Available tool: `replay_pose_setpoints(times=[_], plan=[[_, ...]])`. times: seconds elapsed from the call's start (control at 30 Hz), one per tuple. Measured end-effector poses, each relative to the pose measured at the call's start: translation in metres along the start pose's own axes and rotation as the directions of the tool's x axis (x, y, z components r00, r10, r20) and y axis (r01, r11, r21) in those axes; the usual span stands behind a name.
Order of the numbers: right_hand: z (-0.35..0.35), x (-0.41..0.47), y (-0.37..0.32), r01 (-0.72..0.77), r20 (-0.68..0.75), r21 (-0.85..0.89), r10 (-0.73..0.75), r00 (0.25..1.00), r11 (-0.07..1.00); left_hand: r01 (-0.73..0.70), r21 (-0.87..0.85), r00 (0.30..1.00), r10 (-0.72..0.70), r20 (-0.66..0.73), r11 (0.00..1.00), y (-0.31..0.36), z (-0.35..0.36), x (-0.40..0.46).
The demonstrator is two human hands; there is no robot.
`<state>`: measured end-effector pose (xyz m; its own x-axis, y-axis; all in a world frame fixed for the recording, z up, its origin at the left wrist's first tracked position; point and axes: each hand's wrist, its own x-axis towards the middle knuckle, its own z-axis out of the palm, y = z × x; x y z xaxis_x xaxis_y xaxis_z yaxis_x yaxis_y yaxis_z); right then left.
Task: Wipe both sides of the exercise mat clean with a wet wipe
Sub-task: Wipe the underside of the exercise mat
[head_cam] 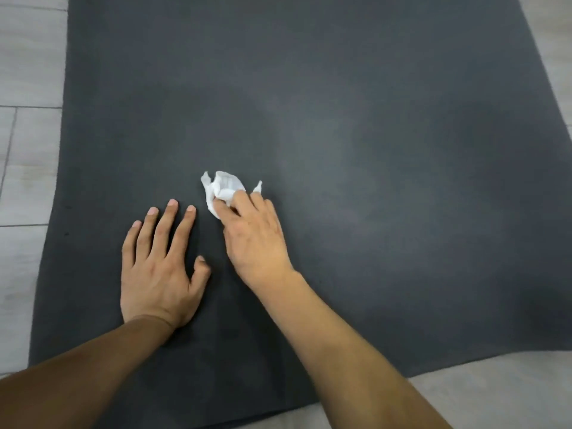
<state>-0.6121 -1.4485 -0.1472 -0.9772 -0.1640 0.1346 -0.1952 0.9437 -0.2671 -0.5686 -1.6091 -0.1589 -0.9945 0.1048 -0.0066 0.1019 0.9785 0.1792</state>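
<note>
Here the dark grey mat (pixel 340 119) lies flat on a floor (pixel 28 72) of pale wood-look planks and fills most of the view. Its left edge runs down the left side, with a strip of floor beside it. Its near edge crosses the lower right corner at a slant, and more floor shows below it. At the top right the mat's right edge cuts in, with a small wedge of floor beyond.

The left hand (pixel 158 270) rests palm down on the mat, left of centre. Its fingers are straight and slightly spread, pointing away from the person, and the thumb sticks out towards the right. It holds nothing. Its bare forearm comes in from the lower left corner.

The right hand (pixel 257 236) sits just right of the left one, close beside it but not touching. Its fingers are curled over a crumpled white wipe (pixel 223 188) and grip it against the mat. The wipe bulges out past the fingertips on the far side, and a small white corner pokes up beside the knuckles on the right. The bare right forearm reaches in from the bottom edge, crossing the near edge of the mat.

A lighter, hazy patch shows on the mat surface beyond and to the right of the wipe, fading into darker grey around it.
</note>
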Motion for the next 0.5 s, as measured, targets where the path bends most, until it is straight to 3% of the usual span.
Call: replay_pose_setpoints(times=[0.07,0.1,0.17,0.23,0.33,0.4,0.5], plan=[[-0.013,0.002,0.018,0.123,-0.027,-0.007,-0.123,0.992,0.992,0.003,0.0,1.0,-0.003,0.002,1.0,-0.001,-0.001,0.0],[-0.02,0.004,0.041,0.095,-0.053,-0.031,-0.096,0.994,0.995,0.004,-0.001,1.0,-0.004,0.003,1.0,-0.001,-0.001,0.0],[-0.036,0.003,0.105,-0.115,-0.122,-0.115,0.101,0.987,0.987,0.002,-0.003,1.0,-0.002,0.006,1.0,0.0,-0.001,0.0],[-0.055,-0.005,0.167,-0.364,-0.222,-0.181,0.322,0.92,0.914,0.004,-0.005,1.0,-0.004,0.003,1.0,0.001,0.0,0.001],[-0.056,-0.008,0.176,-0.575,-0.272,-0.117,0.531,0.802,0.809,0.002,-0.008,1.0,-0.002,-0.006,1.0,0.0,0.0,0.001],[-0.04,-0.002,0.134,-0.51,-0.252,-0.013,0.491,0.834,0.86,0.004,-0.011,1.0,-0.004,-0.008,1.0,0.0,0.0,0.0],[-0.018,-0.01,0.049,-0.182,-0.165,0.063,0.19,0.968,0.981,0.009,-0.019,1.0,-0.009,-0.014,1.0,0.002,-0.001,0.0]])
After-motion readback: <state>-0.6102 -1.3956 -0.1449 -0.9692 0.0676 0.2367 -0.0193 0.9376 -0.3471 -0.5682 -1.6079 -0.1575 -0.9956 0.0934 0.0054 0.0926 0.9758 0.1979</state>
